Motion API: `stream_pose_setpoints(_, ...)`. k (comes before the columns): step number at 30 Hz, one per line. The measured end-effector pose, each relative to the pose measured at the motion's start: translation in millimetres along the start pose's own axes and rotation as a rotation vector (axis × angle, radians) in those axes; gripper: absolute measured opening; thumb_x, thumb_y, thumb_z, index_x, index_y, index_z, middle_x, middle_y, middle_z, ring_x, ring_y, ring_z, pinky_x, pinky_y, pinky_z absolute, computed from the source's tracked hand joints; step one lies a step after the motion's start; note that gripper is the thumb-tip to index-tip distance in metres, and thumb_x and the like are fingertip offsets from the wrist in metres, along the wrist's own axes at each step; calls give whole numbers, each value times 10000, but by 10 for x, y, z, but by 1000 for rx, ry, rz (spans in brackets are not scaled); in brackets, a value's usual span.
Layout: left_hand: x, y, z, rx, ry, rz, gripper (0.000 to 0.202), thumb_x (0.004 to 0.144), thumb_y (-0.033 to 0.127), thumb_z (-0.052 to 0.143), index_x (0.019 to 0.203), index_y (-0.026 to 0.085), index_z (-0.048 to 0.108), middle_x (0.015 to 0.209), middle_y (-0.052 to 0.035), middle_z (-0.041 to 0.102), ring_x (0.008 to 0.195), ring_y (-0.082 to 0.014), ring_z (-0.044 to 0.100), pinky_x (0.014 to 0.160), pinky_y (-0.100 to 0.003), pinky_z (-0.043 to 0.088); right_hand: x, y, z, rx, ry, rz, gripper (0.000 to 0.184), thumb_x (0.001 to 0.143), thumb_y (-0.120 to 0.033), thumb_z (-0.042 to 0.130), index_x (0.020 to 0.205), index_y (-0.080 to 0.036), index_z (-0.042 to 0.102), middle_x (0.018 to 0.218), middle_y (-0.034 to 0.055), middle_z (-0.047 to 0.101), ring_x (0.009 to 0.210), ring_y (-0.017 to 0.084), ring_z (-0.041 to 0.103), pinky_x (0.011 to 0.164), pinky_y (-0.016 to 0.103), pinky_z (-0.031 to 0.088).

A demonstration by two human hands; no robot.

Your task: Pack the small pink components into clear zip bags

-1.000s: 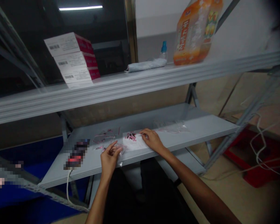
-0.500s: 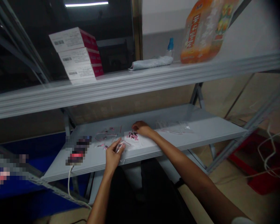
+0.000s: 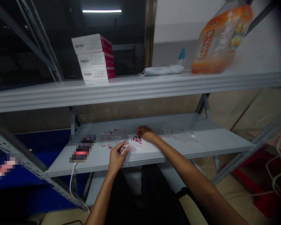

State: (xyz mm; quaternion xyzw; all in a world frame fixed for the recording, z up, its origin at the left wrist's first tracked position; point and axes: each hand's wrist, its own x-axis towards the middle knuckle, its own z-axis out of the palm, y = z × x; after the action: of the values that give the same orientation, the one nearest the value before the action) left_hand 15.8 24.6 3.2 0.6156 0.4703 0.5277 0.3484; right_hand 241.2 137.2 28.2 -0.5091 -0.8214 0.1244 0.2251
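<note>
My left hand [image 3: 117, 156] is closed on a small clear plastic bag [image 3: 124, 150] near the front edge of the lower grey shelf [image 3: 201, 147]. My right hand [image 3: 145, 133] reaches further in, fingers curled over a heap of small pink and black pieces [image 3: 137, 139] that lie on a white sheet [image 3: 140, 145]. I cannot make out whether its fingertips pinch one. More small bags with pink pieces [image 3: 110, 136] lie left of the heap. Empty clear bags [image 3: 178, 134] lie to the right of my right hand.
A blurred dark object [image 3: 81, 147] with a white cable [image 3: 71, 184] sits at the shelf's left. The upper shelf [image 3: 131, 89] carries three stacked white-and-red boxes [image 3: 93, 57], a rolled cloth [image 3: 161, 70], a small bottle [image 3: 182, 56] and an orange package [image 3: 221, 39]. Red crate and loose wires stand at right.
My right hand has moved from the sheet's right edge inward onto the heap of small pieces. My left hand kept hold of the clear bag. The view shifted rightward.
</note>
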Motion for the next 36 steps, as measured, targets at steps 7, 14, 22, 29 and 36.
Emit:
stream_pose_setpoints(7,-20,81,4,-44,-27,-47,487,724,296,775,1179,142,691,1002,-119,765,944,-256,714,940,-422,520,-419,-291,-128,209,152,-151,169,912,-156,536,941,-148,702,933,73,721,850,158,646,779,227,441)
stream_pose_setpoints(14,-39,94,-3,-30,-100,-2,490,716,302,779,1177,159,695,1084,-114,749,1009,-272,698,1002,-464,485,-843,-660,116,302,205,-298,128,896,-150,607,914,-197,725,958,60,712,924,198,642,839,290,451)
stream_pose_setpoints(22,-33,109,-33,1,-190,12,391,769,338,737,1113,155,702,1066,-114,749,942,-249,711,889,-384,536,-912,-681,205,625,274,-150,129,852,-244,682,964,-192,721,947,47,730,814,174,640,710,253,455)
stream_pose_setpoints(29,-31,147,-36,-48,-229,-40,294,809,362,691,1017,155,690,908,-79,756,800,-214,708,743,-308,535,-957,-678,168,726,306,-150,191,830,-273,690,1001,-189,717,951,40,724,754,145,605,686,243,441)
stream_pose_setpoints(36,-24,127,-70,8,-213,46,266,754,323,751,975,175,756,1019,-87,751,974,-237,672,899,-332,483,-979,-735,200,760,171,-190,337,832,-265,676,1164,-204,683,907,33,744,620,113,564,592,214,418)
